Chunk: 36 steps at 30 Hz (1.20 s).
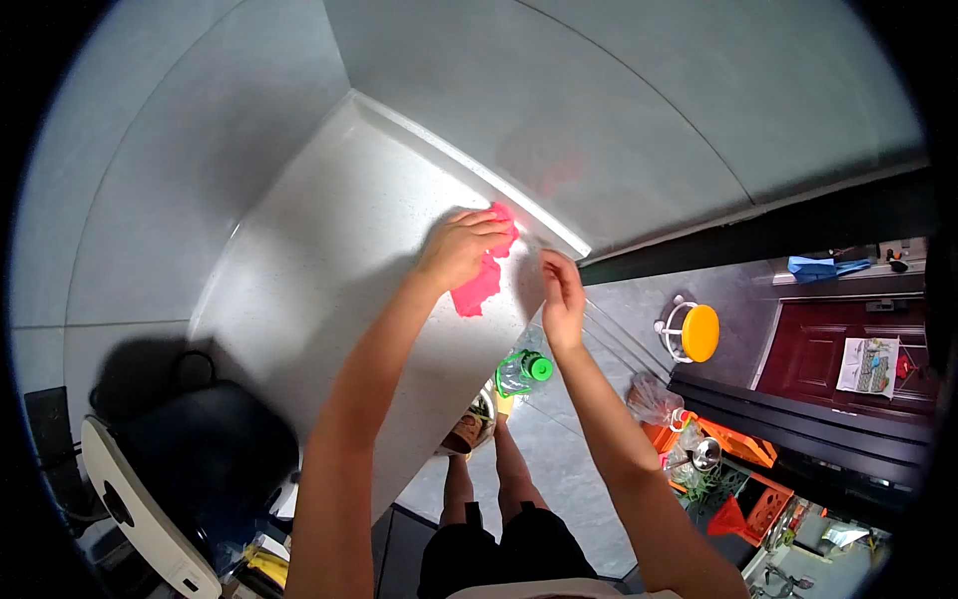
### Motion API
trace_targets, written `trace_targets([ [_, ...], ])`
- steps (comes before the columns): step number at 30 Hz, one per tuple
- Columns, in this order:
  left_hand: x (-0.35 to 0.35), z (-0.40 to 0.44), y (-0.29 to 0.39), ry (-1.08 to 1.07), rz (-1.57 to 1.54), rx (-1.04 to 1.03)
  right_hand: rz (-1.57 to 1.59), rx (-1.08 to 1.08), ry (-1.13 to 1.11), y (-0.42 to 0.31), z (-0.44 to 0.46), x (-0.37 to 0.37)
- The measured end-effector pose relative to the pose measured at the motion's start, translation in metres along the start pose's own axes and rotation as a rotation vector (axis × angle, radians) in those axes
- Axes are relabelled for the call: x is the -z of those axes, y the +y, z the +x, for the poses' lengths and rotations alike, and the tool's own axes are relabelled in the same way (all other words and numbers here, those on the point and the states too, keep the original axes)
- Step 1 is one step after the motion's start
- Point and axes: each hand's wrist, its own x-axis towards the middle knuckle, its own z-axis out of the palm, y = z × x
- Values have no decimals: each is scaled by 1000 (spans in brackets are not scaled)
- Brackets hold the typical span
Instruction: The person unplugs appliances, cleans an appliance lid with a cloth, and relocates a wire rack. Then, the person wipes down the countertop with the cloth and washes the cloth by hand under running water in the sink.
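My left hand (464, 248) presses a crumpled pink cloth (477, 292) against the white speckled countertop (329, 210), close to the raised strip along its back. The fingers lie bent over the cloth's upper part, and its lower end spreads out beside the palm. Just past the counter's right end is my right hand (564, 299), loosely curved with no object visible in it. Whether its fingertips touch the counter edge, I cannot tell. Below the counter edge, between my forearms, is a clear green plastic bottle (525, 372) with a green cap.
A dark appliance with a white lid (150, 509) stands at the lower left. Beneath the counter is a container (474, 424) with items inside. At the right are a yellow-topped stool (701, 333), orange crates (738, 444) and a dark red door (818, 339). Grey wall panels (599, 110) border the counter.
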Motion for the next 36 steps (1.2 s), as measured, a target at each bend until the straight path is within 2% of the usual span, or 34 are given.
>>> trace_targets([
  [1, -2, 0, 3, -24, -29, -14, -150, 58, -119, -3, 7, 2],
  [5, 10, 0, 15, -103, 17, -78, -344, 340, -350, -14, 36, -11],
  [7, 29, -3, 29, -99, 29, 27, -473, 438, -457, -13, 45, -14],
  [12, 33, -25, 62, 48, 54, 357, -688, 536, -492, -5, 61, -23],
  [15, 27, -30, 47, 17, 265, 417, -884, 577, -464, 0, 62, -21],
  [17, 36, -20, 33, -45, 241, 331, -974, 615, -434, -3, 60, -18],
  [23, 21, 15, 1, -131, 77, 144, -1073, 536, -231, -10, 37, 4],
  [24, 16, 21, 5, -152, -27, 151, -1088, 559, -208, -9, 35, 7],
  [27, 1, 21, 3, -116, -40, 127, -1084, 441, -141, -6, 21, 10],
  [30, 0, 14, 3, -171, -67, 65, -926, 225, -74, -8, 11, 3],
  [33, 4, 7, 2, -254, -102, 75, -805, 81, -107, -14, -5, -5],
  [34, 7, 2, 3, -253, -103, 75, -798, 133, -91, -16, -11, -8],
  [36, 16, -14, 8, -254, -98, 80, -780, 85, -103, -24, -24, -16],
])
